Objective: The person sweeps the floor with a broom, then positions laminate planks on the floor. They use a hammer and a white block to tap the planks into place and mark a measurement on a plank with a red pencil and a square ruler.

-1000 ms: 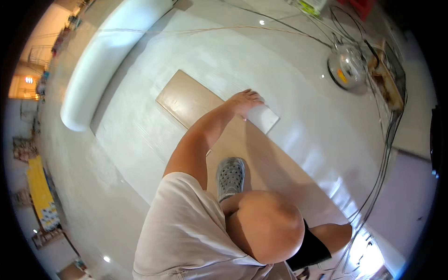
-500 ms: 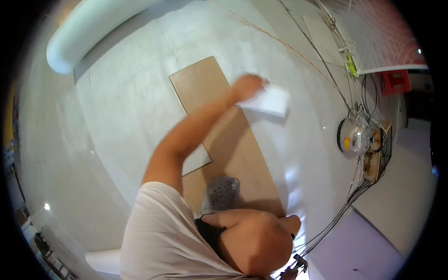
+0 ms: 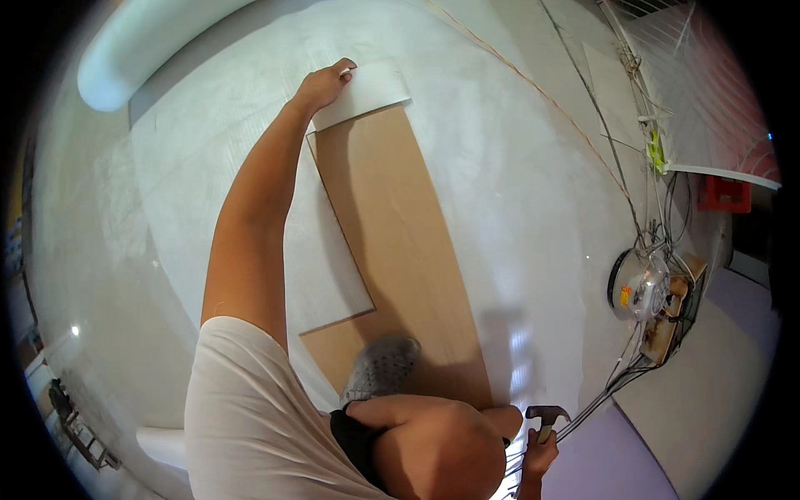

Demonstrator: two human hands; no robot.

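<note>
My left hand, at the end of my outstretched arm, has its fingers closed on a white rectangular block, which lies against the far short end of a light wood-coloured plank. The planks form a stepped shape on pale white underlay. My right hand grips a hammer at the lower right, beside my bare knee. My shoe rests on the planks.
A white roll lies at upper left. On the right are cables, a round metallic appliance by a wooden box, a red crate and a white rack. A lilac panel lies at lower right.
My left hand has carried the white block from the plank's right edge forward to its far end. My right hand with the hammer has come further into view at lower right.
</note>
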